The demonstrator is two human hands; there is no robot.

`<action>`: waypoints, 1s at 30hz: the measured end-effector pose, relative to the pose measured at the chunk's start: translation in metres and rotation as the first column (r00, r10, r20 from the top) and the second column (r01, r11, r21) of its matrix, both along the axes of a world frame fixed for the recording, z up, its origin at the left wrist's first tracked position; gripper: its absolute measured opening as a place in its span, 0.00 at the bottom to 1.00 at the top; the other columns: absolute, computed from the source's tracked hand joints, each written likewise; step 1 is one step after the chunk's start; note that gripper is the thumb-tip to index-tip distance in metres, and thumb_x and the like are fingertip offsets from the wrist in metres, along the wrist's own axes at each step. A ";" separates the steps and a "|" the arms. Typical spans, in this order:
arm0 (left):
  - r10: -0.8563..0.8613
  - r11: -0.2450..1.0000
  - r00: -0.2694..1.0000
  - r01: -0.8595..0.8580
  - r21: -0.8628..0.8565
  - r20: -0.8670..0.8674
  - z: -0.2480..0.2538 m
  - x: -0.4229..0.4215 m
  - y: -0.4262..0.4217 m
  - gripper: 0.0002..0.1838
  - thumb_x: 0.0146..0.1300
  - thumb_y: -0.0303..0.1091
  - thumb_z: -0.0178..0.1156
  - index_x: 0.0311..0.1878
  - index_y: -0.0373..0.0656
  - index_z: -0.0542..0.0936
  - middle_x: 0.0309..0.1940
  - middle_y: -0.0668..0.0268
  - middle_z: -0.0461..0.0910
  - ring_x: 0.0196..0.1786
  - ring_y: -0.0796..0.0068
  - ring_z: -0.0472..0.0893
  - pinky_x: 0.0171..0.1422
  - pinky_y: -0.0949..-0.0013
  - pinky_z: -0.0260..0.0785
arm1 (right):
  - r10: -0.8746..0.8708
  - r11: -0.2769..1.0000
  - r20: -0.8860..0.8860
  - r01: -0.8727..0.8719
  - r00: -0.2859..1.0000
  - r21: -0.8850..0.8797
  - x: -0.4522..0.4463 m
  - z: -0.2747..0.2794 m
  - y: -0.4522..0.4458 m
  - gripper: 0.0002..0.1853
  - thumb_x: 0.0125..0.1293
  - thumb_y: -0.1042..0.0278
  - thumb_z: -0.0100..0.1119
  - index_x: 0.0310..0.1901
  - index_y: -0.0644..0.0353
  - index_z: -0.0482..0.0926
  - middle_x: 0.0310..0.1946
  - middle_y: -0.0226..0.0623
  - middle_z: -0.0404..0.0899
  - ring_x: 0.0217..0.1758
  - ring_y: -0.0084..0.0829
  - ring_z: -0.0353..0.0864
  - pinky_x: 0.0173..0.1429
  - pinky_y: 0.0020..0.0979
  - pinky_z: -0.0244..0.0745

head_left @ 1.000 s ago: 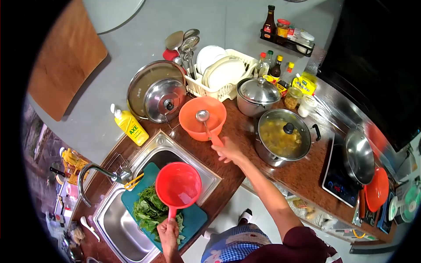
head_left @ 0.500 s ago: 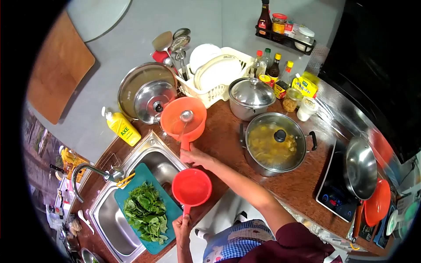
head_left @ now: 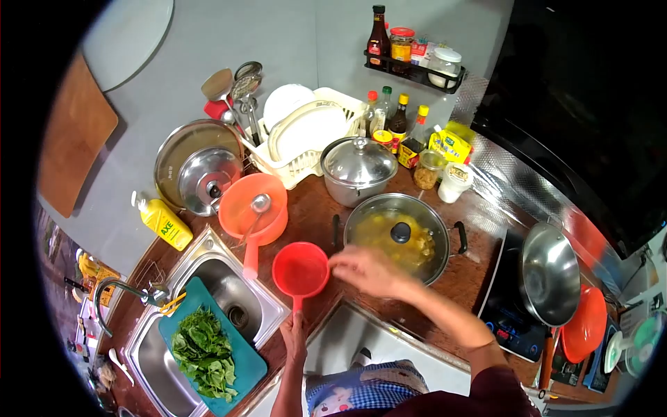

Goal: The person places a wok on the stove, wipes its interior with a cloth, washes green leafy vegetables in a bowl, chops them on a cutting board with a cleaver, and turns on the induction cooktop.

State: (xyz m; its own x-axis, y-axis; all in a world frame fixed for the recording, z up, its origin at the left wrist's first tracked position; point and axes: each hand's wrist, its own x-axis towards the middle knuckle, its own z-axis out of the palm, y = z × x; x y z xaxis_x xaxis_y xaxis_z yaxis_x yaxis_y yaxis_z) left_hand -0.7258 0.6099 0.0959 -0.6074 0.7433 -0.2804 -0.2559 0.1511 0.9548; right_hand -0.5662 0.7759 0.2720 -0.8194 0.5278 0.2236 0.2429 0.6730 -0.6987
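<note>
My left hand (head_left: 295, 335) is wrapped round the handle of a red plastic dipper (head_left: 301, 270), held level over the counter edge by the sink. I cannot tell what, if anything, is in it. My right hand (head_left: 368, 270) is slightly blurred, fingers stretched toward the dipper's rim, holding nothing I can see. Behind that hand stands a lidded pot (head_left: 396, 236) with yellowish food under its glass lid. An orange dipper (head_left: 253, 207) with a metal ladle (head_left: 260, 204) in it rests on the counter, its handle pointing toward the sink.
Chopped leafy greens (head_left: 203, 351) lie on a green cutting board (head_left: 246, 365) across the double sink (head_left: 260, 306). Detergent (head_left: 165, 221), a dish rack (head_left: 306, 167) and a steel pot (head_left: 359, 170) stand behind. At right, a wok (head_left: 550, 274) sits on an induction cooker (head_left: 511, 326).
My right hand has let go of the orange dipper's handle and moved right, toward the lidded pot. My left hand has brought the red dipper away from the sink. The view has shifted.
</note>
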 end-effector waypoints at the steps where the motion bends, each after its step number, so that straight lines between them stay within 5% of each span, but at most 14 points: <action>1: 0.013 1.000 1.000 -0.014 0.011 0.017 -0.001 0.002 0.009 0.20 0.65 0.41 0.49 0.16 0.47 0.66 0.10 0.78 0.60 0.13 0.88 0.56 0.17 0.80 0.43 | -0.046 0.995 0.012 0.045 0.999 0.087 0.003 0.003 0.020 0.12 0.61 0.64 0.51 0.41 0.61 0.77 0.34 0.42 0.77 0.39 0.41 0.76 0.43 0.38 0.72; 5: -0.059 0.997 0.991 0.051 0.061 0.122 0.004 -0.002 0.034 0.18 0.65 0.43 0.49 0.19 0.47 0.68 0.10 0.77 0.60 0.12 0.88 0.56 0.16 0.80 0.43 | -0.286 0.956 0.335 0.293 0.898 0.029 -0.007 0.036 0.104 0.15 0.62 0.64 0.51 0.47 0.61 0.76 0.47 0.47 0.75 0.49 0.41 0.75 0.54 0.39 0.70; 9: -0.104 0.993 0.990 0.099 0.061 0.091 -0.007 -0.011 0.049 0.17 0.65 0.44 0.49 0.24 0.43 0.72 0.11 0.76 0.61 0.12 0.87 0.55 0.15 0.80 0.43 | -0.504 0.850 0.273 0.414 0.819 0.325 -0.032 0.012 0.192 0.17 0.59 0.65 0.55 0.48 0.63 0.74 0.49 0.50 0.73 0.51 0.46 0.74 0.56 0.40 0.68; 13: -0.046 0.998 0.987 0.052 -0.035 0.154 0.012 -0.014 0.047 0.18 0.66 0.46 0.47 0.37 0.37 0.72 0.21 0.68 0.69 0.21 0.80 0.67 0.23 0.77 0.60 | -0.605 0.792 0.253 0.539 0.755 0.286 -0.058 0.006 0.234 0.21 0.55 0.61 0.59 0.47 0.66 0.73 0.50 0.56 0.69 0.53 0.47 0.71 0.54 0.39 0.69; 16: -0.018 0.999 0.988 0.025 0.043 -0.152 -0.024 -0.035 0.029 0.18 0.65 0.44 0.47 0.42 0.35 0.72 0.29 0.64 0.71 0.30 0.76 0.69 0.35 0.72 0.64 | -0.649 0.756 0.298 0.548 0.700 0.357 -0.071 -0.005 0.253 0.23 0.55 0.57 0.59 0.47 0.67 0.73 0.48 0.55 0.69 0.51 0.47 0.73 0.54 0.38 0.70; 17: 0.038 0.996 0.972 -0.056 -0.071 -0.233 -0.005 -0.033 0.022 0.17 0.63 0.39 0.48 0.45 0.33 0.71 0.33 0.62 0.71 0.35 0.74 0.69 0.41 0.71 0.63 | -0.646 0.759 0.315 0.539 0.696 0.365 -0.074 -0.010 0.258 0.23 0.55 0.57 0.59 0.47 0.67 0.72 0.48 0.55 0.69 0.51 0.47 0.73 0.54 0.37 0.70; 21: 0.139 0.979 0.648 -0.206 0.003 -0.749 0.033 -0.035 -0.004 0.13 0.55 0.34 0.54 0.40 0.35 0.70 0.31 0.63 0.66 0.32 0.72 0.66 0.35 0.70 0.60 | -0.647 0.748 0.312 0.502 0.695 0.434 -0.079 -0.023 0.279 0.23 0.57 0.56 0.56 0.48 0.67 0.70 0.46 0.55 0.71 0.48 0.48 0.74 0.52 0.39 0.71; 25: 0.114 0.994 0.572 -0.070 0.089 -0.813 0.054 -0.032 -0.002 0.12 0.56 0.33 0.52 0.39 0.35 0.68 0.31 0.60 0.63 0.32 0.70 0.64 0.35 0.70 0.56 | -0.654 0.723 0.152 0.554 0.741 0.412 -0.053 -0.011 0.287 0.24 0.57 0.52 0.52 0.44 0.68 0.69 0.38 0.59 0.74 0.46 0.52 0.73 0.51 0.43 0.69; 27: 0.109 0.991 0.564 0.005 0.135 -0.819 0.060 -0.029 0.011 0.11 0.57 0.32 0.51 0.39 0.35 0.67 0.31 0.59 0.63 0.31 0.70 0.63 0.35 0.69 0.56 | -0.680 0.707 0.109 0.608 0.725 0.361 -0.027 0.016 0.274 0.25 0.57 0.53 0.51 0.47 0.69 0.69 0.44 0.57 0.73 0.47 0.51 0.74 0.52 0.42 0.68; 30: 0.063 0.988 0.588 0.080 0.136 -0.807 0.072 -0.026 0.033 0.11 0.57 0.31 0.50 0.40 0.34 0.66 0.30 0.60 0.63 0.31 0.71 0.62 0.36 0.69 0.55 | -0.674 0.725 -0.052 0.674 0.737 0.141 0.030 0.046 0.256 0.24 0.57 0.53 0.49 0.45 0.69 0.72 0.39 0.57 0.76 0.46 0.51 0.75 0.52 0.41 0.67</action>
